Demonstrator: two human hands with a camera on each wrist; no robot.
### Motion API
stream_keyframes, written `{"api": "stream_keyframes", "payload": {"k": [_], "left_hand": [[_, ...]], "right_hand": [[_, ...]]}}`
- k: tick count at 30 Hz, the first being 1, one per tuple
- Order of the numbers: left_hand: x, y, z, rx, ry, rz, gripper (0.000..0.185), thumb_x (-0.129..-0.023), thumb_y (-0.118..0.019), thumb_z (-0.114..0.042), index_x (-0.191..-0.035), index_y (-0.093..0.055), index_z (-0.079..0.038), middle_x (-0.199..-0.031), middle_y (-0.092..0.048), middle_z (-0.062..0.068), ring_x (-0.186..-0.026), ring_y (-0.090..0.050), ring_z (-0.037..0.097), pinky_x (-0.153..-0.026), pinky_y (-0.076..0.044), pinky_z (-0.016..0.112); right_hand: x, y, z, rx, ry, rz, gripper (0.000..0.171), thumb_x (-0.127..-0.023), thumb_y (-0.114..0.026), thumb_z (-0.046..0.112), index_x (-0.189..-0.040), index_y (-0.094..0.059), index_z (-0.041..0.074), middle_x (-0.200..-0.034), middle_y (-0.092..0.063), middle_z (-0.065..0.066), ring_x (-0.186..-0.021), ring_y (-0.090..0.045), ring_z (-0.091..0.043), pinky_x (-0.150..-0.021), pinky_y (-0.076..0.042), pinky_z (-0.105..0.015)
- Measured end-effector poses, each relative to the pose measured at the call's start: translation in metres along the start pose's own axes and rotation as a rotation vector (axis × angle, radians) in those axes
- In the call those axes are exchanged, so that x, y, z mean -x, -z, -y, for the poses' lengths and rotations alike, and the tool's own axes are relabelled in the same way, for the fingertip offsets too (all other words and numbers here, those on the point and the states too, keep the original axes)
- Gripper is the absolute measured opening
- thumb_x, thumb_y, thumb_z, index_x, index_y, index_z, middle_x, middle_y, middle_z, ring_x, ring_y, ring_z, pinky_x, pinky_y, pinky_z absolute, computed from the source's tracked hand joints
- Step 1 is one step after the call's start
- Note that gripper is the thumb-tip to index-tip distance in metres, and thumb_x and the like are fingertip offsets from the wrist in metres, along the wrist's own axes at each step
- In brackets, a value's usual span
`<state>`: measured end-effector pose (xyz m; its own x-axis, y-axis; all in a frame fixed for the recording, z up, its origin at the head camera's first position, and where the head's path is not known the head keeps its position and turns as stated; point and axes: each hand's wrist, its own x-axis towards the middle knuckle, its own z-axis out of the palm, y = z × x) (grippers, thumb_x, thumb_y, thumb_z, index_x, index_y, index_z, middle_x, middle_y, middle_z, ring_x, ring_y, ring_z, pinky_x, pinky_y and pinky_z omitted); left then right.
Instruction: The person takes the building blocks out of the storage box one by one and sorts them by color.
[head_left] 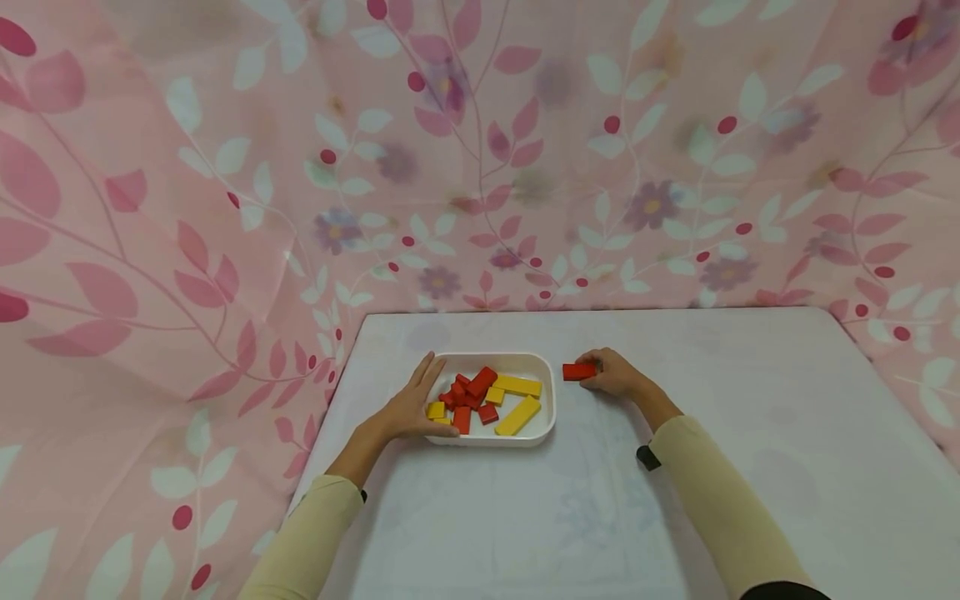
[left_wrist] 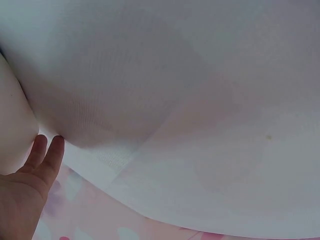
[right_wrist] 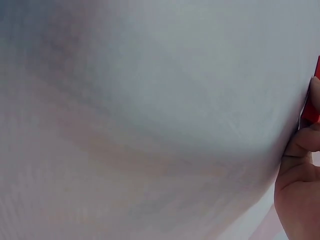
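Note:
A white tray (head_left: 542,429) stands on the table, holding several red blocks (head_left: 462,419) and yellow blocks (head_left: 517,416). My left hand (head_left: 408,410) rests on the tray's left end, fingers extended toward the far corner and thumb at the near rim. In the left wrist view, two straight fingertips of that left hand (left_wrist: 32,192) meet the tray's pale side wall (left_wrist: 15,125). To the right of the tray, my right hand (head_left: 617,373) pinches a red rectangular block (head_left: 573,372) between thumb and fingers. The right wrist view catches only part of this red block (right_wrist: 312,112) at its edge.
A white cloth covers the table (head_left: 480,525). Behind it and to the left hangs a pink floral curtain (head_left: 480,167). Dark bands (head_left: 648,457) show at the wrists.

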<state>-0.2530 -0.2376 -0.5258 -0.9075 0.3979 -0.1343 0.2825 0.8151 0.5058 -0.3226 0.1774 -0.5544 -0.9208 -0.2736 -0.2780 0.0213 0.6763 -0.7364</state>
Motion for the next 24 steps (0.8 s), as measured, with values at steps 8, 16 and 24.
{"api": "stream_keyframes", "payload": {"k": [8, 16, 24], "left_hand": [[-0.0017, -0.0005, 0.0012, -0.006, -0.008, -0.03, 0.127, -0.065, -0.082, -0.062, -0.16, -0.005, -0.028, -0.168, 0.005, 0.005, -0.15, -0.022, 0.038, -0.104, -0.041, 0.066], [-0.0005, -0.0012, 0.0006, -0.009, 0.002, -0.022, 0.129, -0.066, -0.082, -0.059, -0.16, -0.001, -0.025, -0.168, 0.007, 0.007, -0.15, -0.02, 0.039, -0.105, -0.04, 0.066], [-0.0004, -0.0034, 0.0002, -0.011, 0.025, -0.006, 0.132, -0.066, -0.081, -0.062, -0.16, 0.003, -0.023, -0.168, 0.011, 0.001, -0.153, -0.014, 0.035, -0.109, -0.037, 0.063]], "right_hand": [[-0.0001, -0.0009, -0.0004, -0.013, 0.003, -0.02, 0.045, -0.089, -0.071, 0.014, -0.133, -0.059, 0.008, -0.134, -0.05, -0.02, -0.116, -0.044, -0.035, -0.101, -0.046, -0.048], [-0.0014, -0.003, 0.0008, -0.029, -0.023, -0.032, 0.047, -0.09, -0.07, 0.014, -0.134, -0.058, 0.007, -0.133, -0.051, -0.02, -0.116, -0.043, -0.034, -0.101, -0.046, -0.047], [-0.0033, -0.0062, -0.0009, -0.044, -0.03, -0.061, 0.044, -0.091, -0.07, 0.013, -0.133, -0.06, 0.008, -0.13, -0.051, -0.019, -0.114, -0.042, -0.033, -0.094, -0.047, -0.04]]}}
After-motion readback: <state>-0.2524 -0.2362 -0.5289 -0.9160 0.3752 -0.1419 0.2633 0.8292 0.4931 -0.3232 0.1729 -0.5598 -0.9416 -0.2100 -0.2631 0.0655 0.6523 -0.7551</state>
